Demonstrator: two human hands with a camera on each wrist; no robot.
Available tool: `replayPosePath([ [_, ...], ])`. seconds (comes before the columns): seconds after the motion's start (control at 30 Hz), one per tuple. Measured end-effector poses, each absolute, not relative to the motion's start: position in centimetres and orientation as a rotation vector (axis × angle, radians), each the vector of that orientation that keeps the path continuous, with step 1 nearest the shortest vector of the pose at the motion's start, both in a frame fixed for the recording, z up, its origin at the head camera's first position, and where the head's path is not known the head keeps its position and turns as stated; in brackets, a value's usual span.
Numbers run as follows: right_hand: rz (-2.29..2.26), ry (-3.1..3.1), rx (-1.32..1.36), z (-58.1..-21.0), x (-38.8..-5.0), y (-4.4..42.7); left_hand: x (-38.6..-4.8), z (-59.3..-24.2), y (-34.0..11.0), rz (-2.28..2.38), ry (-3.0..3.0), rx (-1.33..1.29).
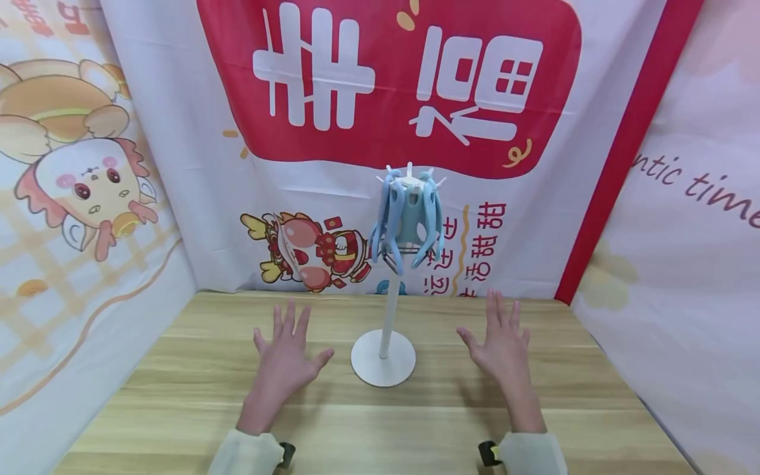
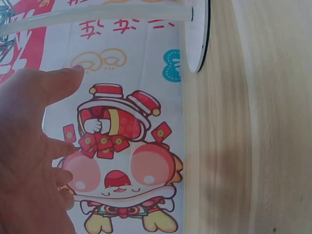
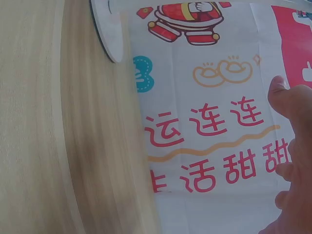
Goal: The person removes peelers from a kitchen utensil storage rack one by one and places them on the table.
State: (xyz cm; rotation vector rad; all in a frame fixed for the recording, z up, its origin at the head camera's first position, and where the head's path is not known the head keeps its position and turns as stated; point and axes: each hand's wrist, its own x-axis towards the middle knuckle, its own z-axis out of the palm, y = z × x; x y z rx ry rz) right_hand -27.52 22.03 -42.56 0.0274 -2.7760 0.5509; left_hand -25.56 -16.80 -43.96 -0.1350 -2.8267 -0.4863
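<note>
Fingers were splayed, empty, left hand (image 1: 286,359) at nine and right hand (image 1: 502,346) at three o'clock of the upright white round-based pole stand (image 1: 389,316) on the wood-grain tabletop (image 1: 172,409), whose light-blue hanger-like plastic pieces (image 1: 393,221) seemed top-heavy, tippable by any sideways bump.

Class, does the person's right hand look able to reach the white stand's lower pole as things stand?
Probably yes: the right hand is empty with its fingers spread, nothing visible stands between it and the lower pole, and the light-blue pieces hang higher up.
</note>
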Motion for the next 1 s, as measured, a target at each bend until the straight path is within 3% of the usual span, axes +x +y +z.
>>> replayPosePath([
  [0.6, 0.702, -2.751, 0.088, -42.1, -27.5, 22.2, -26.6, -44.7, -12.3, -1.282, -2.823, -0.389],
  [1.0, 0.763, -2.743, 0.109, -42.5, -27.7, 22.2, -29.3, -44.3, -8.0, -1.47, -2.666, -0.62],
])
